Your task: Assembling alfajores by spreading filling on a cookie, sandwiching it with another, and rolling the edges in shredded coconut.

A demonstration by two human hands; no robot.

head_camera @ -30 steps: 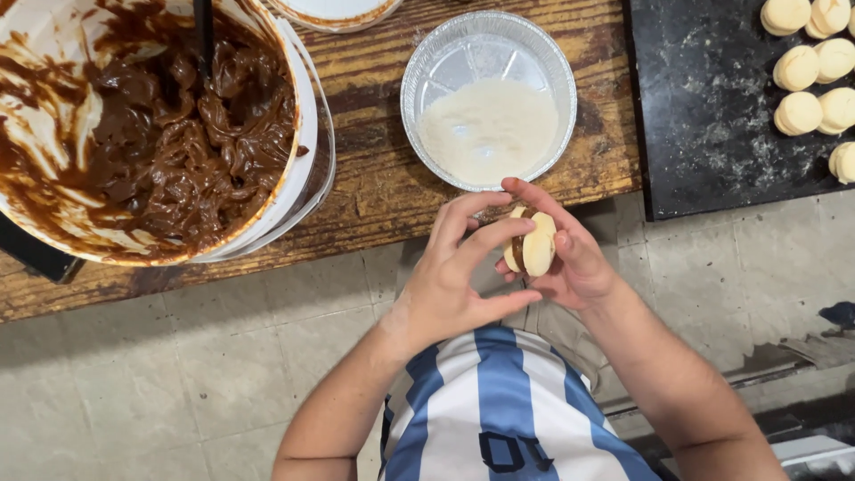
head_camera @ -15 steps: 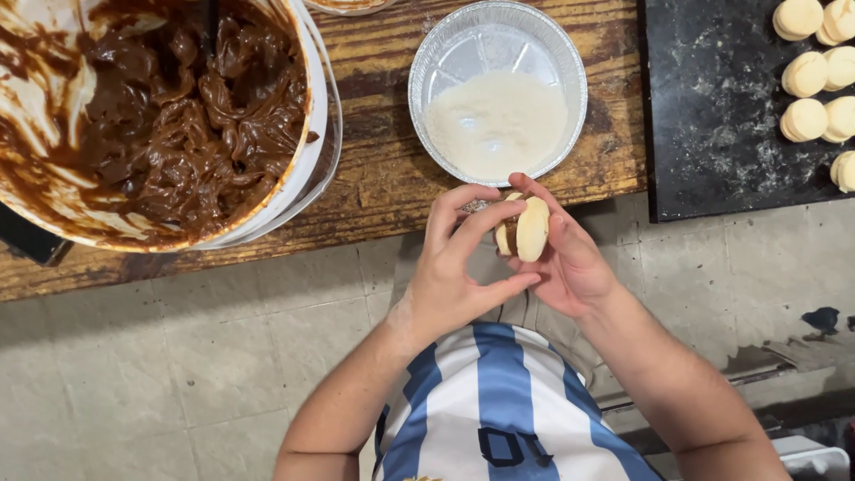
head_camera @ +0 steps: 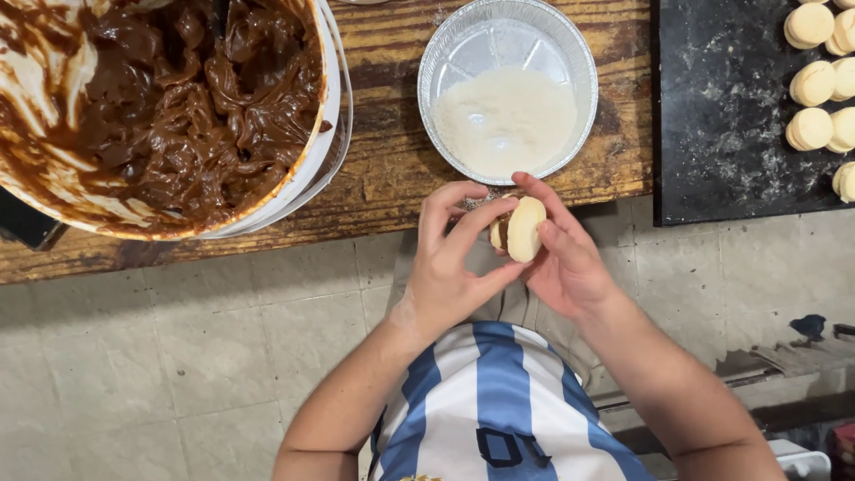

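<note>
Both my hands hold one round pale sandwich cookie (head_camera: 524,228) with a brown filling, on edge, just off the front edge of the wooden table (head_camera: 392,169). My left hand (head_camera: 450,267) pinches it from the left with thumb and fingers. My right hand (head_camera: 570,263) cups it from the right. Directly beyond the cookie sits a round foil pan (head_camera: 508,89) of white shredded coconut. A large white bowl (head_camera: 160,107) of thick brown caramel spread fills the table's left part.
A black tray (head_camera: 730,107) at the right carries several finished pale sandwich cookies (head_camera: 815,85) along its right side. Below the table lies a tiled floor (head_camera: 160,374). My blue and white striped shirt (head_camera: 499,410) shows at the bottom.
The hands have kept the cookie between them and turned it a little. The view has drifted slightly, so the bowl and pan sit a bit higher and further right.
</note>
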